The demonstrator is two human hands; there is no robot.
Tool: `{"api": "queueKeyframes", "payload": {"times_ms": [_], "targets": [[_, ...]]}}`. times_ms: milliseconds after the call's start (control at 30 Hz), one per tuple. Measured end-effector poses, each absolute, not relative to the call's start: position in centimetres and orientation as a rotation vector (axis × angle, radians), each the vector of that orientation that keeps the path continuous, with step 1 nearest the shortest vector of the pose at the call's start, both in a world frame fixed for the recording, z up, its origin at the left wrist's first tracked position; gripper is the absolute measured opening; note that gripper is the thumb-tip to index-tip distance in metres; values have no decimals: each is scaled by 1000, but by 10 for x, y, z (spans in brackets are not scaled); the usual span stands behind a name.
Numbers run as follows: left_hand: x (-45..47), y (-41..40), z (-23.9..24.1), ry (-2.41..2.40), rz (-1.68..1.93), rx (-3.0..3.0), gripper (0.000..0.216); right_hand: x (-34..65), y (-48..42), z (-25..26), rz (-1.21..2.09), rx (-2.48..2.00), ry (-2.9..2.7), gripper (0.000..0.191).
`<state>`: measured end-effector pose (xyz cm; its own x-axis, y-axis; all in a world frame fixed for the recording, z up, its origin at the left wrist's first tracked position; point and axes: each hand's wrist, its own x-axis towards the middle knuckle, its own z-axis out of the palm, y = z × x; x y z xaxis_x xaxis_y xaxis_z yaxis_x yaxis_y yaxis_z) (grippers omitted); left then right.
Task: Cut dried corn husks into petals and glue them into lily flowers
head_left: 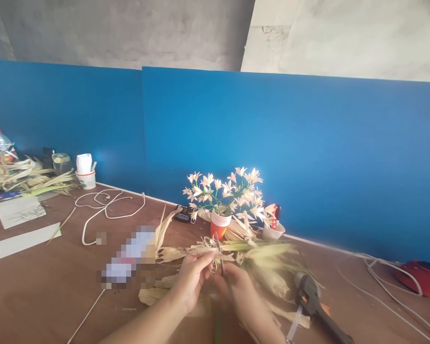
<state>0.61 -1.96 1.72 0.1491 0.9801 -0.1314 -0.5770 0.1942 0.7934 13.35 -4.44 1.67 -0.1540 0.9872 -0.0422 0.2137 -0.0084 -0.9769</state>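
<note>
My left hand [191,279] is closed, its fingertips pinching a strip of dried corn husk [204,251] over the brown table [43,286]. My right hand [238,291] is closed round a thin metal tool [220,258], which looks like small scissors; its tip points up at the husk between my hands. A pile of dried husks and green stalks [265,258] lies just beyond both hands. Behind it an orange paper cup [219,224] holds cream husk flowers [225,188].
A black glue gun [313,301] lies at my right, and a red device [421,277] with white cables [380,286] sits further right. A white cord [103,208], papers [19,210], a white cup [86,177], a bottle [0,141] and more husks occupy the left. A blue panel [272,143] backs the table.
</note>
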Motion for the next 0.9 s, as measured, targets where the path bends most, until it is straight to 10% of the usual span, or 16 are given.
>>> {"api": "queueKeyframes", "payload": {"times_ms": [900], "targets": [[-3, -9, 15, 768, 1276, 673, 24, 138, -45, 17, 1230, -1320, -1442, 45]]}}
